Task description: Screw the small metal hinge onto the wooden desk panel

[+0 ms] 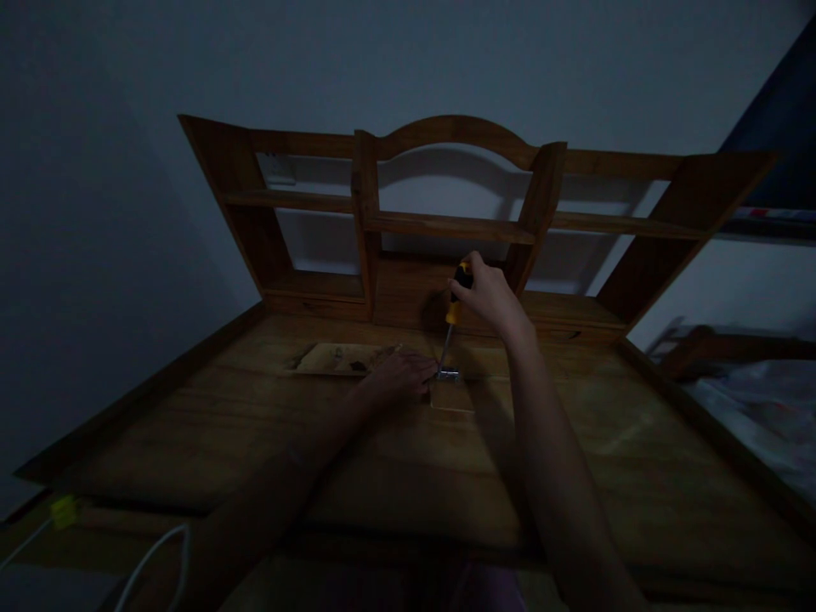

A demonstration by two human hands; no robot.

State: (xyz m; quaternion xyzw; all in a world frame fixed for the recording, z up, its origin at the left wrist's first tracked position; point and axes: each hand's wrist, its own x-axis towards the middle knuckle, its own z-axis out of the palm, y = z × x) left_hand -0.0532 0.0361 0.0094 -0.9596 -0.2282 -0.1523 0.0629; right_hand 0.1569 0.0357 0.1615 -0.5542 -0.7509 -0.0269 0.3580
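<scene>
My right hand (488,297) is closed round the yellow and black handle of a screwdriver (454,313), held nearly upright. Its tip rests on a small metal bracket (448,373) on the wooden desk (395,459). My left hand (403,374) lies on the desk just left of the bracket, fingers bent and pressed against it. The bracket sits at the top edge of a small pale wooden piece (452,397). A flat wooden board (337,358) lies to the left of my left hand.
A wooden hutch (446,225) with shelves and an arched top stands at the back of the desk against a white wall. A white cable (150,557) and a yellow object (64,510) lie at the lower left. A bed (752,408) is at the right. The room is dim.
</scene>
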